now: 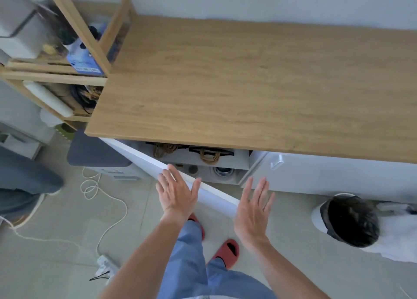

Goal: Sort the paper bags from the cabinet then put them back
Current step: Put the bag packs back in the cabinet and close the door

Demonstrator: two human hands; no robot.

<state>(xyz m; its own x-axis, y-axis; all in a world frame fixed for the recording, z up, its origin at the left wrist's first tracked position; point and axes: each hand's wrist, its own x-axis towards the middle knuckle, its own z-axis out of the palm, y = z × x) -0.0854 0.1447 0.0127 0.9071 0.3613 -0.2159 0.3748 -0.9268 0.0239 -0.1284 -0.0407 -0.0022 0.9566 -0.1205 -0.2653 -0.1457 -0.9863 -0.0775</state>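
Observation:
A white cabinet stands under a wooden countertop (259, 84), its left door (144, 156) swung open toward me. On the shelf inside lie paper bags (209, 155) with brown rope handles, mostly hidden by the countertop's edge. My left hand (177, 191) is flat with fingers spread, resting against the top edge of the open door. Beside it, my right hand (253, 210) hovers open and empty in front of the cabinet, a little right of the door.
A wooden shelf unit (67, 50) with boxes stands at the left. A white cable (101, 197) curls over the tiled floor. Another person crouches at the right (352, 222); someone's legs (24, 185) show at the left. The closed right cabinet door has a handle (276, 162).

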